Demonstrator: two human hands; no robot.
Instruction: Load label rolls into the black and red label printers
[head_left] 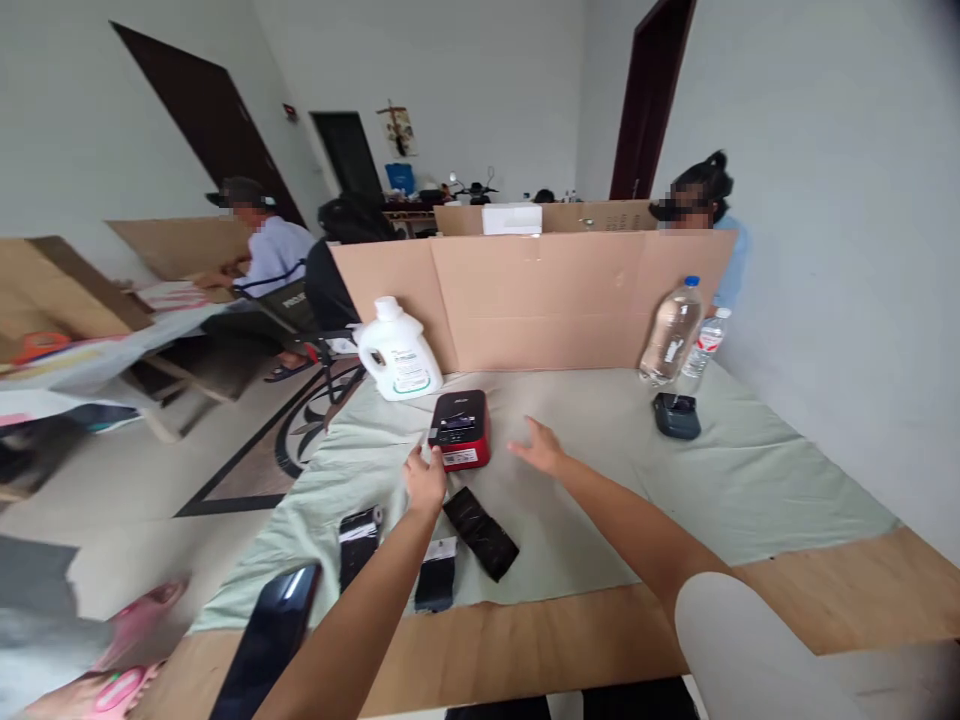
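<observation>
A box with a black top and red sides (472, 458) sits on the cloth in front of me, with a white label on its near side. My left hand (426, 480) is at its near left corner, thumb and fingers apart; whether it touches the box I cannot tell. To the right of the box, my right hand (541, 447) reaches in with fingers spread, apart from it and holding nothing. Nearer to me lie a folded shiny black wrap (480, 535), a dark packet with a pale top (435, 580) and another black packet (358, 545), partly behind my left forearm.
A white jug (401, 355) stands at the back left, before an upright cardboard screen (536, 300). A large bottle (671, 335), a smaller bottle (706, 345) and a small dark device (676, 418) are at the right. A phone (266, 635) lies front left. Other people sit beyond.
</observation>
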